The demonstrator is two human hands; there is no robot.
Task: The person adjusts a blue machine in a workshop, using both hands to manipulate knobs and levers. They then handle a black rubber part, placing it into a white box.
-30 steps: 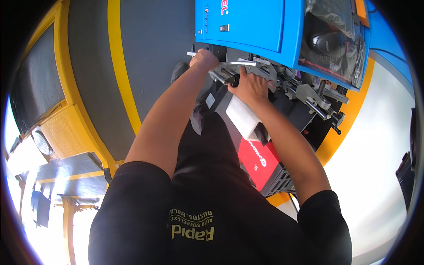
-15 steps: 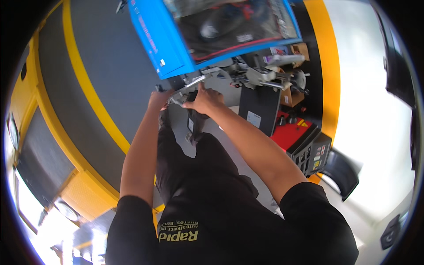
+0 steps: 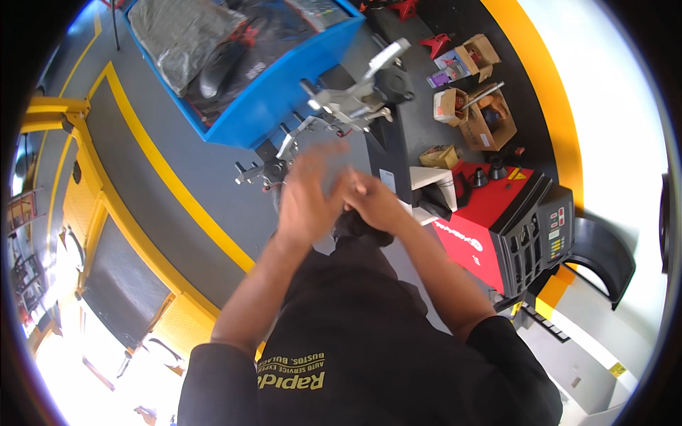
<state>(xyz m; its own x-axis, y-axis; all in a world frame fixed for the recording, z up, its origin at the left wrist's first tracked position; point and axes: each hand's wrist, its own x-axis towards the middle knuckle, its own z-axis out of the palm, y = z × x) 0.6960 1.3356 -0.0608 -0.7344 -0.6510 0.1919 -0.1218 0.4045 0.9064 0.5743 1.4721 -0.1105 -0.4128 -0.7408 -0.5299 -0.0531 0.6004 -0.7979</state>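
Observation:
My left hand (image 3: 310,195) is raised in front of my body, blurred by motion. Its fingers stretch forward with the thumb apart, and I see nothing held. Close beside it is my right hand (image 3: 376,204), its fingers bent toward the left hand; their tips are partly hidden, and I cannot make out a held thing. Just beyond both hands, metal wheel clamps (image 3: 348,103) with silver jaws and dark knobs hang along the near side of a blue cart (image 3: 263,106). A smaller clamp end (image 3: 273,170) shows left of my left hand.
Inside the cart lies a grey plastic sheet (image 3: 170,35). At right stands a red and black machine (image 3: 497,227), with cardboard boxes (image 3: 490,121) beyond it and a black curved part (image 3: 604,255) beside it. A yellow lift frame (image 3: 106,184) runs along the left.
Both hands have let go of the metal clamp and drawn back close together. The view has shifted; the cart now appears farther left, and more of the machine and boxes shows.

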